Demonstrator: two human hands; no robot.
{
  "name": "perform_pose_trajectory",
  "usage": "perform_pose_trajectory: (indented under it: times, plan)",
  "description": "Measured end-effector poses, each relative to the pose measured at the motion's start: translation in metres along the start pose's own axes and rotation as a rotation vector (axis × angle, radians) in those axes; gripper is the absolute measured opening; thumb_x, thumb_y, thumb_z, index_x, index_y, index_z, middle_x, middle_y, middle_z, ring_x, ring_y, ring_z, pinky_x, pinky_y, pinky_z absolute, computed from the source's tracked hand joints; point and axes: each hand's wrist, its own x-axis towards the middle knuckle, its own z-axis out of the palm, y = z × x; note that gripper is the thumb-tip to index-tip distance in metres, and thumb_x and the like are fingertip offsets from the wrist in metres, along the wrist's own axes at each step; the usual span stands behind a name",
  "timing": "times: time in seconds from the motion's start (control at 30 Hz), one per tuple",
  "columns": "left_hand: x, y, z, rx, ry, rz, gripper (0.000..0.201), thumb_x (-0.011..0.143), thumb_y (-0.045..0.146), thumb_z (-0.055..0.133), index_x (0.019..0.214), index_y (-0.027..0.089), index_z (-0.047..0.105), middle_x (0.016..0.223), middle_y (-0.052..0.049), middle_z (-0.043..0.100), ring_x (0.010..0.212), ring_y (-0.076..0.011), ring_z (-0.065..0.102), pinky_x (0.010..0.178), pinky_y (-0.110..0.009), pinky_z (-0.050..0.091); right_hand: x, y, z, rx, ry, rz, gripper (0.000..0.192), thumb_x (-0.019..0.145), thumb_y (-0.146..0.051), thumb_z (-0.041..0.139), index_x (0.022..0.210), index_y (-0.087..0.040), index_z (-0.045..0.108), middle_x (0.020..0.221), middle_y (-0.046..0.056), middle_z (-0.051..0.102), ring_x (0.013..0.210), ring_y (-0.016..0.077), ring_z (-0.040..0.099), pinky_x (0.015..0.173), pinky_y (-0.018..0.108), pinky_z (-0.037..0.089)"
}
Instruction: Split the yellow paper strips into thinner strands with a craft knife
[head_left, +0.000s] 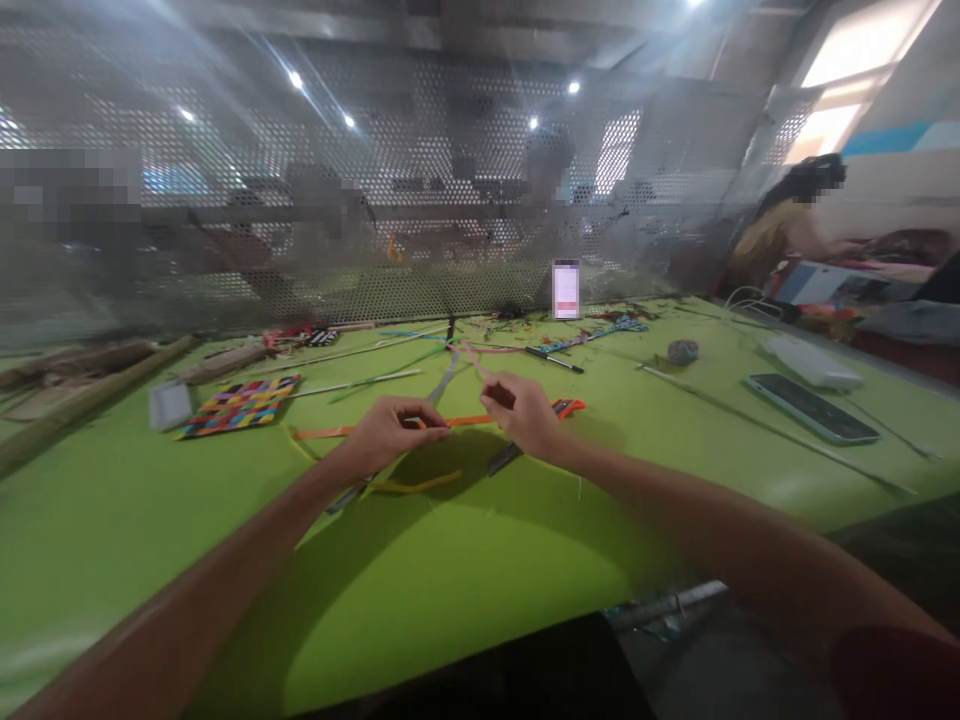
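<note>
I'm looking down at my two bare hands over the green bench (465,590), and both are busy with thin coloured strips. My left hand (390,432) has its grip pinched shut on the orange strip (330,432), which lies flat and runs out to the left of that grip and on to the right, passing under my right hand (525,415). My right grip is closed too, fingertips pressed together on the pink strip (471,358), which rises up and away from the knuckles towards the far side of the bench. A grey strip (444,382) crosses just beyond and between the two grips, and a yellow strip (416,486) lies just nearer to me than the left grip. I judge these strips to be very light, thin and springy: they bend readily along their length, would likely kink if folded hard, and look smooth enough to slide between fingertips. I'd say the place to take them is flat between thumb and forefinger, close to where they cross, not out at the loose ends, which would flop. Well to the left of the left grip sits a woven multicoloured mat (241,404). Far to the right of the right grip lies a phone (811,407), and beyond it a small upright phone (565,288) stands against the mesh screen (450,180).
</note>
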Motion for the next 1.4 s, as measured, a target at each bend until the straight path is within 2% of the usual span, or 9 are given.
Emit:
perform_pose_trajectory:
  times: [0.2,0.4,0.57,0.7,0.8,0.93,1.07,1.27,1.4]
  plan:
    - [-0.003,0.008,0.002,-0.101,-0.101,0.062,0.012,0.069,0.028,0.079,0.072,0.017,0.077,0.074,-0.004,0.072,0.07,-0.0163,0.063,0.066,-0.026,0.049,-0.002,-0.003,0.001,-0.038,-0.079,-0.049,0.008,0.086,-0.019,0.057,0.081,-0.014,0.06,0.072,0.001,0.06,0.064,0.0094,0.05,0.061,0.021,0.039]
    - [-0.007,0.013,0.007,-0.346,-0.065,-0.006,0.01,0.071,0.028,0.081,0.074,0.019,0.077,0.067,0.0,0.067,0.062,-0.0122,0.056,0.062,-0.024,0.048,-0.011,-0.012,0.009,-0.095,-0.222,-0.231,0.008,0.08,-0.007,0.059,0.081,-0.013,0.065,0.079,0.003,0.065,0.07,0.0104,0.053,0.066,0.021,0.04]
    - [-0.006,0.008,0.012,-0.492,-0.003,-0.066,0.017,0.07,0.028,0.083,0.084,0.02,0.08,0.071,-0.002,0.07,0.061,-0.0112,0.053,0.06,-0.024,0.046,-0.018,-0.019,0.015,-0.112,-0.201,-0.281,0.011,0.083,-0.009,0.057,0.082,-0.013,0.067,0.077,0.003,0.064,0.069,0.0105,0.052,0.066,0.021,0.039]
    - [-0.005,0.008,0.014,-0.416,0.092,-0.087,0.025,0.07,0.028,0.082,0.092,0.019,0.079,0.067,-0.001,0.068,0.059,-0.0118,0.053,0.061,-0.026,0.046,-0.019,-0.017,0.017,-0.161,-0.148,-0.27,0.012,0.085,-0.011,0.057,0.084,-0.014,0.069,0.074,0.002,0.064,0.064,0.0098,0.05,0.064,0.021,0.038]
    - [-0.004,0.008,0.014,-0.282,0.109,-0.053,0.027,0.071,0.029,0.079,0.095,0.017,0.078,0.064,0.001,0.065,0.057,-0.0119,0.053,0.061,-0.026,0.045,-0.019,-0.016,0.016,-0.201,-0.121,-0.314,0.015,0.09,-0.017,0.056,0.092,-0.015,0.071,0.08,0.004,0.068,0.067,0.0114,0.053,0.067,0.023,0.039]
    - [-0.002,0.005,0.015,-0.176,0.05,-0.03,0.029,0.071,0.031,0.076,0.096,0.016,0.076,0.061,0.002,0.063,0.056,-0.0131,0.054,0.061,-0.027,0.047,-0.02,-0.018,0.012,-0.34,-0.147,-0.396,0.018,0.095,-0.019,0.052,0.099,-0.015,0.069,0.094,0.007,0.07,0.079,0.0142,0.058,0.072,0.025,0.041]
    - [-0.003,0.001,0.017,-0.177,-0.088,-0.063,0.021,0.07,0.028,0.076,0.087,0.017,0.074,0.069,0.0,0.067,0.062,-0.0141,0.057,0.061,-0.026,0.047,-0.02,-0.018,0.01,-0.464,-0.157,-0.486,0.02,0.098,-0.023,0.048,0.101,-0.015,0.067,0.09,0.007,0.067,0.077,0.0143,0.055,0.067,0.025,0.037]
    - [-0.006,0.004,0.018,-0.214,-0.178,-0.075,0.011,0.073,0.027,0.075,0.081,0.02,0.074,0.077,-0.001,0.07,0.068,-0.0145,0.06,0.065,-0.026,0.047,-0.017,-0.018,0.01,-0.285,-0.129,-0.458,0.014,0.096,-0.02,0.054,0.093,-0.015,0.066,0.085,0.004,0.063,0.074,0.0119,0.054,0.068,0.023,0.039]
    - [-0.006,0.005,0.017,-0.192,-0.159,-0.092,0.015,0.072,0.032,0.076,0.074,0.018,0.072,0.065,0.0,0.064,0.059,-0.0138,0.055,0.059,-0.025,0.044,-0.015,-0.021,0.01,-0.082,-0.156,-0.326,0.007,0.09,-0.016,0.06,0.086,-0.014,0.066,0.083,0.003,0.062,0.071,0.0101,0.054,0.067,0.021,0.043]
